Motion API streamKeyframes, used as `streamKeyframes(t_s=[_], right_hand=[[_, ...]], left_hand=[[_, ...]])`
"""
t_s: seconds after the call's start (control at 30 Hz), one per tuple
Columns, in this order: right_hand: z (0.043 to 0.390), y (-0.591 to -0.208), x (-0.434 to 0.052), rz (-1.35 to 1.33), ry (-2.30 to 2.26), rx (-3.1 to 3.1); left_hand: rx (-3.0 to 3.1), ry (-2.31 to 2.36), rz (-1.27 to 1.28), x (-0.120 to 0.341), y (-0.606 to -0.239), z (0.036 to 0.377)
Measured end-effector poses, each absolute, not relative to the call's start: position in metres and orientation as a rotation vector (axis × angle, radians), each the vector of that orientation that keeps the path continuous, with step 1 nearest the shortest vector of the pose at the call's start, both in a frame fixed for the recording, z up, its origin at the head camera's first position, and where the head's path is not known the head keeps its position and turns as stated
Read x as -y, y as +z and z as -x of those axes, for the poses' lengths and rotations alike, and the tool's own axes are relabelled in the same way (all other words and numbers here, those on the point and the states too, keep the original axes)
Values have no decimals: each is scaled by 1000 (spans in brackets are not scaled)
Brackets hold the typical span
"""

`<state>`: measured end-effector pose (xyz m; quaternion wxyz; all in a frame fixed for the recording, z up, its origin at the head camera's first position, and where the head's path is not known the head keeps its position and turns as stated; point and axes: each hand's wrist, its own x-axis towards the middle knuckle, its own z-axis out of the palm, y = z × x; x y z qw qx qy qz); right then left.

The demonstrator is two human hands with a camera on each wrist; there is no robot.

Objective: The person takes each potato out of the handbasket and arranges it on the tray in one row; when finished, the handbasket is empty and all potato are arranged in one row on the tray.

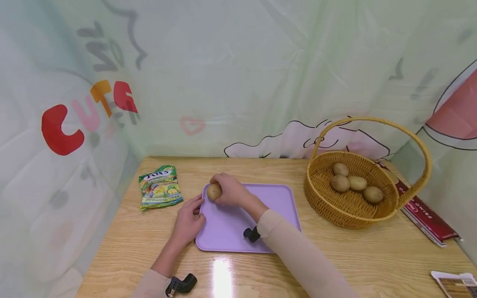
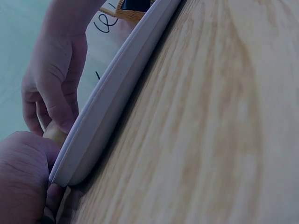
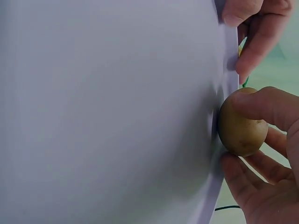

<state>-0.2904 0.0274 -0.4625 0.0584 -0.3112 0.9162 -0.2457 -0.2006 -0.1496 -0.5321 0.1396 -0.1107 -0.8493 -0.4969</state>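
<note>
1. I saw a wicker basket [image 1: 387, 215] with a tall hoop handle standing on the table [image 1: 335, 256], to the right of the tray [image 1: 275, 198] and apart from it. Four potatoes [image 1: 356, 182] lay in it, close together toward the back.
2. The lilac tray lay flat in the middle of the table. It held only one potato [image 1: 214, 191], at its far left corner.
3. That potato was small, rounded and tan, with a smooth skin and a few dark specks showing in the right wrist view [image 3: 241, 123]. It sat right at the tray's raised rim [image 3: 223, 154].
4. My right hand [image 1: 231, 191] gripped the potato from above, thumb and fingers [image 3: 261, 105] curled round it.
5. My left hand [image 1: 189, 221] rested at the tray's left edge, fingers touching the rim near the same corner. In the left wrist view the fingertips [image 2: 63, 112] of the other hand showed over the rim [image 2: 107, 107]; I could not tell for sure whether my left fingers pinched the edge or just lay against it.
6. A green sweets bag [image 1: 160, 187] lay left of the tray, well apart from the basket. A red booklet [image 1: 425, 215] lay behind the basket on the right.
</note>
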Motion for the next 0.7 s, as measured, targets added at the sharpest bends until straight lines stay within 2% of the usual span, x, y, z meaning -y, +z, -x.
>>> streamKeyframes(t_s=[0.37, 0.7], right_hand=[[287, -457, -35, 1002, -755, -2713], [281, -444, -68, 982, -955, -2630]], left_hand=[[2463, -1438, 304, 149, -530, 201], [2454, -1421, 320, 149, -531, 199]])
